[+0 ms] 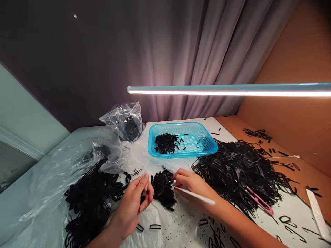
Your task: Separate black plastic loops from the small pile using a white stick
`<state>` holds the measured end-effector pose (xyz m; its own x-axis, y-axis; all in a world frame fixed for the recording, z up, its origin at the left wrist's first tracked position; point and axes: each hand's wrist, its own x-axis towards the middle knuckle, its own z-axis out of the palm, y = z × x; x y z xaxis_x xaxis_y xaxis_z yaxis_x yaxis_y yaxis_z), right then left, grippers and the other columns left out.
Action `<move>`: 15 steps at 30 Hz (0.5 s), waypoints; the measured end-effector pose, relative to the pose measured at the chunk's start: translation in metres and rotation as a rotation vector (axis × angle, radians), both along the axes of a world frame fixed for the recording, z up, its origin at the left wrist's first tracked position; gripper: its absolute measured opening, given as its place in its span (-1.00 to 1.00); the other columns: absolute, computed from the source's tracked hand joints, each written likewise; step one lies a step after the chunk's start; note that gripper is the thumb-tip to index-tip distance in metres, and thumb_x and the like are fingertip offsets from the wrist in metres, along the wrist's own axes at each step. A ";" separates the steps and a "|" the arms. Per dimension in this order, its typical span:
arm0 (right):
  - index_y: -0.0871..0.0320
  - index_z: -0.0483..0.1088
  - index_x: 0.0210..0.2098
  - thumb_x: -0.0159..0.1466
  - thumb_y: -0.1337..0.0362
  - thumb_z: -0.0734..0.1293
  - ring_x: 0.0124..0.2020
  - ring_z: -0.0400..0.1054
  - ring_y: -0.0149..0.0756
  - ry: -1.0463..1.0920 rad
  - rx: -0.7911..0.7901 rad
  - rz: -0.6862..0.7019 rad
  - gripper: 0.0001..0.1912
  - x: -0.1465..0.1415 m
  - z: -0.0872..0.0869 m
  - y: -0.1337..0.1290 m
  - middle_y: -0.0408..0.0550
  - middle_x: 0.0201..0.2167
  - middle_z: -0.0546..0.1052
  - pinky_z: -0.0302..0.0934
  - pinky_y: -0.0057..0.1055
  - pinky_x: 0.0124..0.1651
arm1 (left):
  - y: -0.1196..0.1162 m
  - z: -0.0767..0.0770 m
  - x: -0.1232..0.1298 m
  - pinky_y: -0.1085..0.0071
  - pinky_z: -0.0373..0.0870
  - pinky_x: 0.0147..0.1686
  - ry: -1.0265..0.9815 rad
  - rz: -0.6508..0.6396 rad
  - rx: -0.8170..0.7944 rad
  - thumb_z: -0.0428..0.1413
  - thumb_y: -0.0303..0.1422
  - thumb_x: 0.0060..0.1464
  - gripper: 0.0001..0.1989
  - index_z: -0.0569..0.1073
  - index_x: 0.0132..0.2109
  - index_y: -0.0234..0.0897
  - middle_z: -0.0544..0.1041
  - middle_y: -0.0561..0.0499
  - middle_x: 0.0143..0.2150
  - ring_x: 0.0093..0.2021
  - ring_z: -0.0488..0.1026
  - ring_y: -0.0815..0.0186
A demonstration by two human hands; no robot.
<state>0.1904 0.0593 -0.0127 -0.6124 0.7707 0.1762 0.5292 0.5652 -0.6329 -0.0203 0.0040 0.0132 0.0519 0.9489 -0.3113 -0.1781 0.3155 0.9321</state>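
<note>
Left hand (130,210) pinched on a small black piece (142,198) — mostly hidden. Right hand (190,184) grasping a white stick (194,196) — near black plastic loops (163,189).

I'm in a makeshift work corner of a home: a grey pleated curtain (165,62) hangs behind my counter (223,128), with a bare tube light (232,91) above, cardboard sheets (287,82) alongside and heaps of small black plastic pieces (240,172) on top.

Blk plastic loops (163,189), small tangled heap

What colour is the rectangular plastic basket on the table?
The rectangular perforated plastic basket is bright turquoise blue; the head view shows it best.
</note>
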 end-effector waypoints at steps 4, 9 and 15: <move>0.23 0.32 -0.52 0.22 0.50 0.26 -0.30 0.29 -0.28 0.016 0.029 0.034 -0.81 -0.009 -0.013 0.009 -0.04 -0.42 0.46 0.12 -0.37 -0.21 | 0.002 0.002 -0.001 0.60 -0.16 -0.64 -0.028 -0.029 -0.080 0.07 -0.14 0.13 -0.72 0.38 -0.25 -0.29 0.42 0.06 -0.46 -0.59 0.16 0.55; 0.20 0.37 -0.33 0.30 0.30 0.27 -0.29 0.33 -0.29 0.176 -0.028 -0.059 -0.89 -0.004 -0.005 -0.003 -0.01 -0.33 0.50 0.19 -0.36 -0.23 | 0.002 -0.003 -0.002 0.55 -0.15 -0.63 0.027 -0.047 -0.017 0.09 -0.16 0.13 -0.63 0.48 -0.03 -0.31 0.14 0.19 -0.67 -0.62 -0.01 0.52; 0.21 0.26 -0.39 0.24 0.20 0.37 -0.22 0.46 -0.30 0.729 -0.677 0.002 -0.76 -0.012 0.010 -0.025 0.05 -0.18 0.54 0.31 -0.39 -0.21 | 0.000 -0.009 0.005 0.54 0.19 -0.25 0.099 -0.063 0.136 0.24 -0.28 0.00 -0.70 0.57 -0.07 -0.19 0.49 0.02 -0.30 -0.27 0.33 0.41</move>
